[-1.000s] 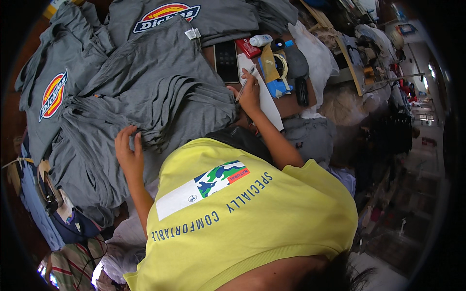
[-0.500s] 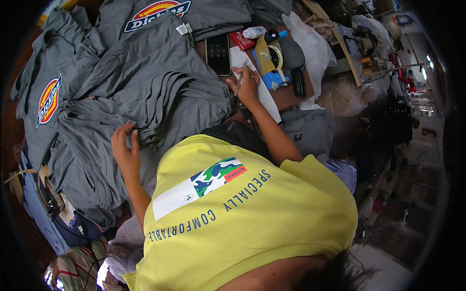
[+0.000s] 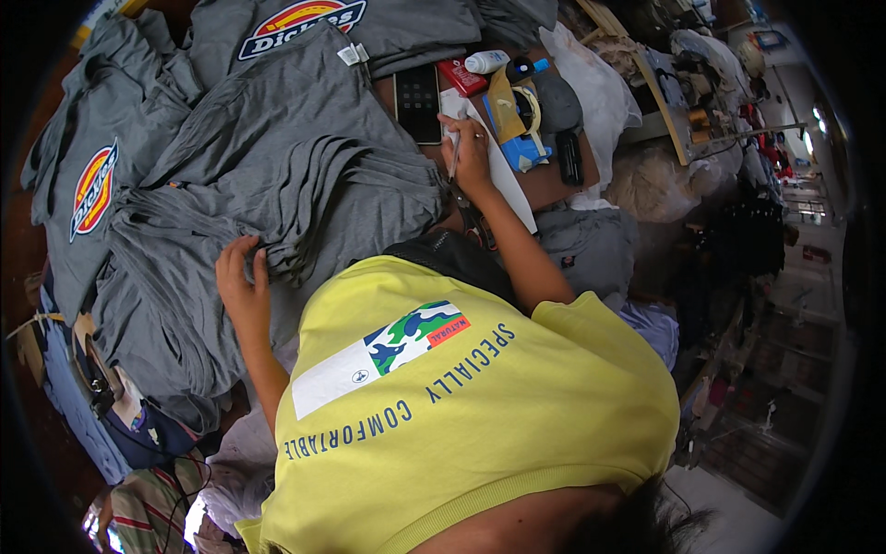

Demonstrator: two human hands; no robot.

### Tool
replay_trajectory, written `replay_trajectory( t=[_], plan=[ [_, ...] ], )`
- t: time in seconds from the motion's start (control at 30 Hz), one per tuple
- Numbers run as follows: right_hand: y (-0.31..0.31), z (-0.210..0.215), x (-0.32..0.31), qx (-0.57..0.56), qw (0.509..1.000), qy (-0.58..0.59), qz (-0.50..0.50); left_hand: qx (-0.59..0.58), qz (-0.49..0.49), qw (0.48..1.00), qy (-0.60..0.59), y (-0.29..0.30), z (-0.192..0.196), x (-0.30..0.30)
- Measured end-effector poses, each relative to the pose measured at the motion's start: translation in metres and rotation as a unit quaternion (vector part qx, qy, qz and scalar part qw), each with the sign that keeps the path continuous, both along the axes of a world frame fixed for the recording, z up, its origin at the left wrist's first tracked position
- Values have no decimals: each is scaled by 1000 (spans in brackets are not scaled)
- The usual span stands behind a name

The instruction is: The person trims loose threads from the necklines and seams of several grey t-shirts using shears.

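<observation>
I see a slim, pale pen [image 3: 453,155] at upper centre, pinched by the right hand [image 3: 472,162] over long white paper [image 3: 513,190]; hand and forearm cover part of the sheet, the tip unclear. The left hand [image 3: 244,284] lies loose, thumb apart, against rumpled grey shirts [image 3: 314,189], mid-left. A black phone [image 3: 417,104] and scissors [image 3: 473,222] crowd the page.
</observation>
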State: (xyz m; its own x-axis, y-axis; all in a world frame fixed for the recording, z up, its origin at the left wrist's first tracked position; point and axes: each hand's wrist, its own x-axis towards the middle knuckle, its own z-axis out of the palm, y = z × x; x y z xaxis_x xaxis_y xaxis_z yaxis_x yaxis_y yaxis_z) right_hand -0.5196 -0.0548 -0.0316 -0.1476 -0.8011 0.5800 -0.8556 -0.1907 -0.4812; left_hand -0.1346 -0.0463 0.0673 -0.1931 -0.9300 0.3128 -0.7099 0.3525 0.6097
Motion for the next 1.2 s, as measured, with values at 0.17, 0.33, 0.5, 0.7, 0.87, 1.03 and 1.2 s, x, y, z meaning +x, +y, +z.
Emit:
replay_trajectory(
  t=[0.17, 0.33, 0.5, 0.7, 0.87, 1.03, 1.2],
  plan=[
    [-39, 9, 6, 5, 999, 1, 32, -5, -1, 1000, -2, 0, 0, 0],
    [-66, 8, 10, 32, 996, 72, 27, -2, -5, 1000, -6, 0, 0, 1],
    [-67, -5, -13, -22, 995, -83, 58, 18, -1, 1000, -3, 0, 0, 1],
    [-5, 3, -19, 54, 998, -25, -8, 0, 21, 999, -41, 4, -10, 0],
    [23, -9, -16, 59, 996, -33, -51, -8, 12, 999, -52, 1, -7, -9],
    [38, -9, -15, 52, 997, -17, -54, 7, 4, 999, -45, 0, -16, -9],
    [39, -16, -18, 30, 998, -14, -49, 23, 2, 999, -33, -1, -23, -6]
  ],
)
